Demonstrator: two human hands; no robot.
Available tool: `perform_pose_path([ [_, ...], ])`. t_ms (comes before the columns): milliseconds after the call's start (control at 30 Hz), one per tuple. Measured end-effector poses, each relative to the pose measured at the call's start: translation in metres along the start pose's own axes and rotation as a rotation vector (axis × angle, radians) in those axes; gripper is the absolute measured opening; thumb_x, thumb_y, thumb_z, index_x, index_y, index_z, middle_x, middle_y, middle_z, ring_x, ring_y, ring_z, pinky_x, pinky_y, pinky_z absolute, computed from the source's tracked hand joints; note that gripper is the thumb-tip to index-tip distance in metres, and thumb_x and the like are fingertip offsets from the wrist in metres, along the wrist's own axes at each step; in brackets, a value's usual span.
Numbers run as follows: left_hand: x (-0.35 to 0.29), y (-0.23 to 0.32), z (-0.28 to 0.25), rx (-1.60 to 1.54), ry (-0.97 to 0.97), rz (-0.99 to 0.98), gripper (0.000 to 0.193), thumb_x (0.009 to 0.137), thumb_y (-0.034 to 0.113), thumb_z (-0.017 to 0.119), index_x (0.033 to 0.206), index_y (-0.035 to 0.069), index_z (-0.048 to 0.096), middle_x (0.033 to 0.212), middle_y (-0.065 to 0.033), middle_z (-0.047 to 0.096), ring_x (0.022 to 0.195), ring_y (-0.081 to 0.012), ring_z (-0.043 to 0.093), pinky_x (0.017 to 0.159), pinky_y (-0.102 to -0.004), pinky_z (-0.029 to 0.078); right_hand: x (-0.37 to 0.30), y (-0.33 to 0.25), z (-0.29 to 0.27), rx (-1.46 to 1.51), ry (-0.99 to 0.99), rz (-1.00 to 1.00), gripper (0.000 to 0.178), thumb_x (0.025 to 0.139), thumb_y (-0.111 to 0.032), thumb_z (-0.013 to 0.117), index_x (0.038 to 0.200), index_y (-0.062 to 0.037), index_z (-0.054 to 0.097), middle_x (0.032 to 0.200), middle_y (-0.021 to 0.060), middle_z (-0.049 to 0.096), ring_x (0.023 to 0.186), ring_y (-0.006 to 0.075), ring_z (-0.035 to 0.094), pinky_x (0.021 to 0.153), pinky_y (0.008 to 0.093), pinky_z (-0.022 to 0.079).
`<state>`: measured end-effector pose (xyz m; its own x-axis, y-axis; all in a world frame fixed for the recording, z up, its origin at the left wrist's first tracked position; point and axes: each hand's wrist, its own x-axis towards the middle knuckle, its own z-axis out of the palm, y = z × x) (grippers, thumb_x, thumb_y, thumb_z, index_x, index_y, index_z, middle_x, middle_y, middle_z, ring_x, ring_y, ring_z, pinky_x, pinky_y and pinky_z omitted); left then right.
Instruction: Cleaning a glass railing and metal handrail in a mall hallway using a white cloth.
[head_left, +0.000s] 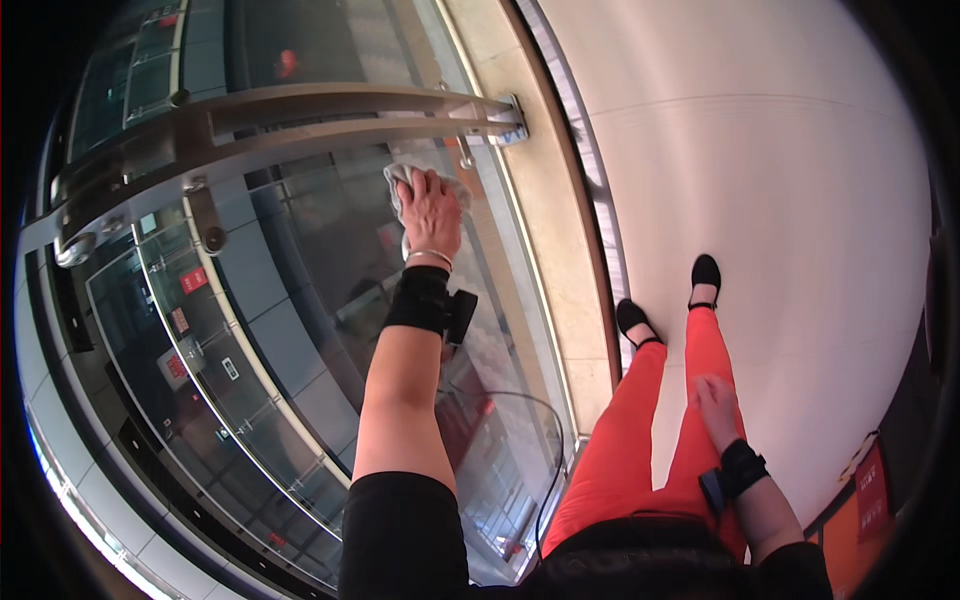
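Observation:
My left arm stretches forward, and my left hand [432,215] is pressed over a light grey cloth [397,180]. The cloth lies bunched under my fingers against a glass panel [340,260], a little below a metal rail [330,118]. Folds of it show past my fingertips and along the sides of the hand. My right hand [714,402] hangs beside my right thigh, in front of the red trousers. Its fingers look loosely extended, and nothing shows in them.
A metal bracket [515,120] joins the rail to a beige stone ledge [550,210] along the glass. Pale floor [770,180] stretches to the right, under my black shoes. A dark cable [555,430] curves near my left hip. A red sign [872,490] stands at lower right.

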<state>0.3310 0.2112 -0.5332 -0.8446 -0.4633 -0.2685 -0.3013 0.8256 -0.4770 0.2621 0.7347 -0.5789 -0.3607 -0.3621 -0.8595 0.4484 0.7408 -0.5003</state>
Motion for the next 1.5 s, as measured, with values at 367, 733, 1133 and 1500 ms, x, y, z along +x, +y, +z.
perform_pose_path([
  [367, -0.162, 0.096, 0.042, -0.192, -0.466, 0.327, 0.021, 0.078, 0.014, 0.056, 0.092, 0.006, 0.068, 0.104, -0.0094, 0.06, 0.112, -0.0298, 0.044, 0.093, -0.0467, 0.035, 0.017, 0.004, -0.006, -0.14, 0.03, -0.128, 0.018, 0.091, -0.018, 0.053, 0.087, -0.0022, 0.061, 0.065, 0.0068, 0.058, 0.06, 0.0133, 0.058, 0.058, 0.0265, 0.047],
  [733, 0.005, 0.032, 0.055, -0.084, -0.117, 0.043, 0.026, 0.073, 0.015, 0.059, 0.095, 0.002, 0.062, 0.107, -0.0121, 0.053, 0.11, -0.0308, 0.045, 0.097, -0.0447, 0.032, -0.003, 0.003, -0.009, -0.526, 0.202, -0.287, 0.011, 0.086, -0.015, 0.055, 0.084, -0.0059, 0.062, 0.07, 0.0112, 0.061, 0.062, 0.0263, 0.06, 0.058, 0.0345, 0.047],
  [1133, 0.012, 0.02, 0.03, 0.156, -0.019, -0.047, 0.024, 0.073, 0.018, 0.057, 0.093, 0.007, 0.065, 0.112, -0.0113, 0.052, 0.114, -0.03, 0.042, 0.093, -0.0452, 0.033, -0.002, 0.008, -0.005, -0.404, 0.206, -0.14, 0.014, 0.087, -0.016, 0.054, 0.084, -0.005, 0.062, 0.071, 0.0116, 0.062, 0.065, 0.0259, 0.061, 0.059, 0.0343, 0.047],
  [1500, -0.068, 0.025, -0.003, -0.163, -0.183, 0.018, 0.022, 0.071, 0.014, 0.056, 0.089, 0.004, 0.063, 0.101, -0.0116, 0.051, 0.101, -0.0308, 0.045, 0.081, -0.0406, 0.039, 0.002, 0.021, -0.007, -0.366, 0.239, -0.175, 0.016, 0.087, -0.017, 0.054, 0.084, -0.0035, 0.062, 0.074, 0.0126, 0.063, 0.068, 0.0269, 0.062, 0.062, 0.0358, 0.047],
])
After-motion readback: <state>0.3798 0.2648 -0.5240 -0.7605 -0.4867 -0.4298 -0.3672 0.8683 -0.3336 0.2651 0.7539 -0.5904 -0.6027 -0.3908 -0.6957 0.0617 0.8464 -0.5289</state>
